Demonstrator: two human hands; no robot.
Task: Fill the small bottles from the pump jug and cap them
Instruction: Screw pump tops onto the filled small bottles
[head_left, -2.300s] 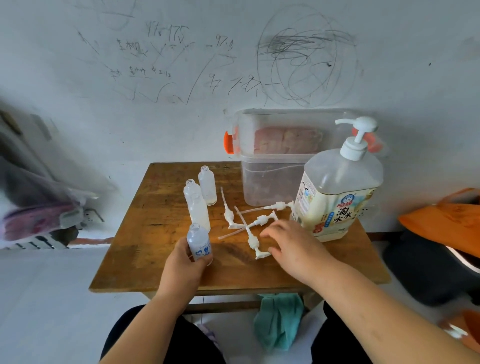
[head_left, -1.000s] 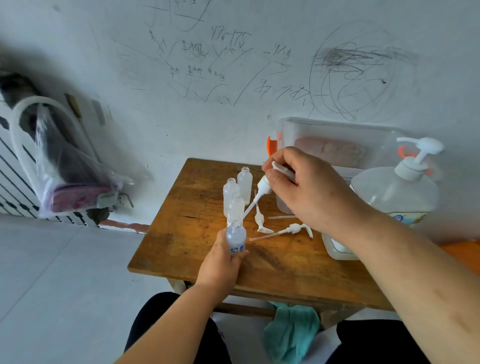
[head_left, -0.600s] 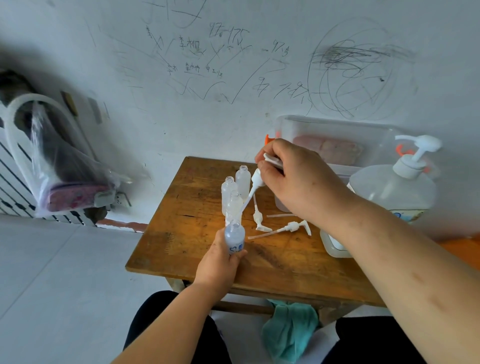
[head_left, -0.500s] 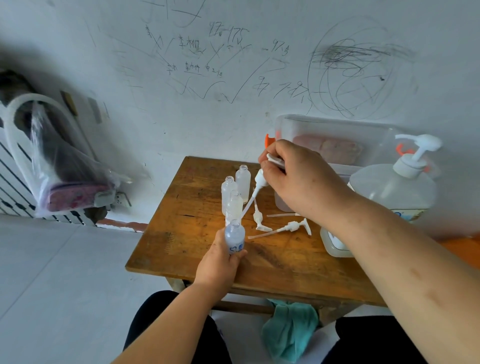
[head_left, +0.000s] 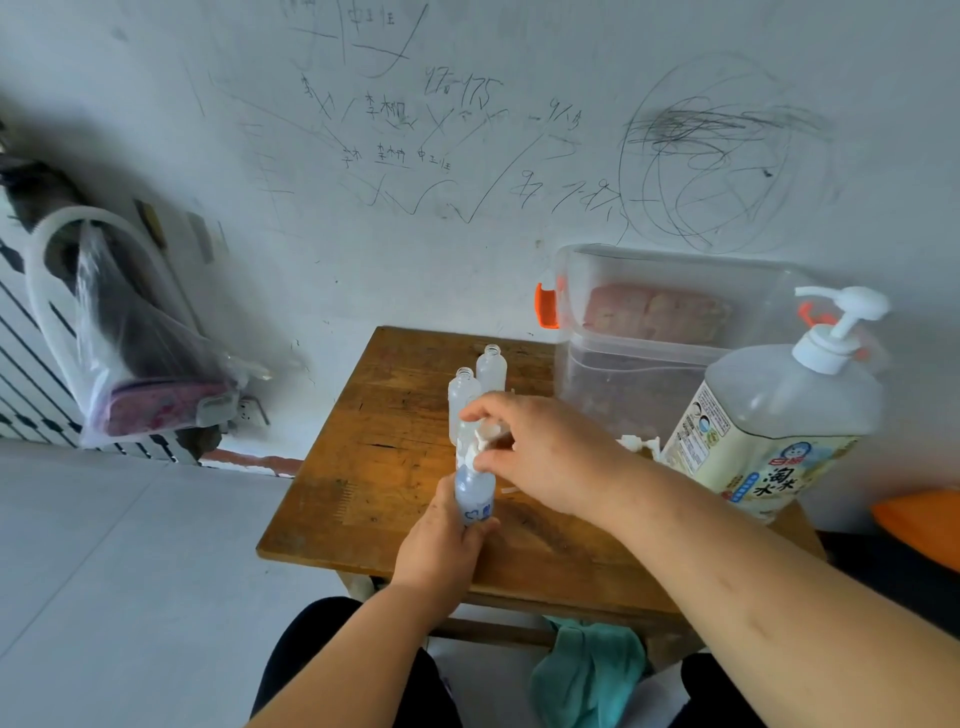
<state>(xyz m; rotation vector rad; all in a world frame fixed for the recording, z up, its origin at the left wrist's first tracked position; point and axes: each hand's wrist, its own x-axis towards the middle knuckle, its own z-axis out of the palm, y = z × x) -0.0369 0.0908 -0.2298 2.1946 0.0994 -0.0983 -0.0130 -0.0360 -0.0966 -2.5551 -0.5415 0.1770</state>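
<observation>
Clear box (head_left: 649, 364) on the counter (head_left: 374, 415) beyond the right grip (head_left: 550, 457) — teal cloth (head_left: 587, 670) below, bagged bundle (head_left: 140, 364) far left.

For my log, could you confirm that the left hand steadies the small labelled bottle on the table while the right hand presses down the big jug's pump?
Not quite. The head view shows the right hand holding a white pump cap at the neck of the small labelled bottle; the pump jug stands untouched. The left hand does steady that bottle on the table.
</observation>
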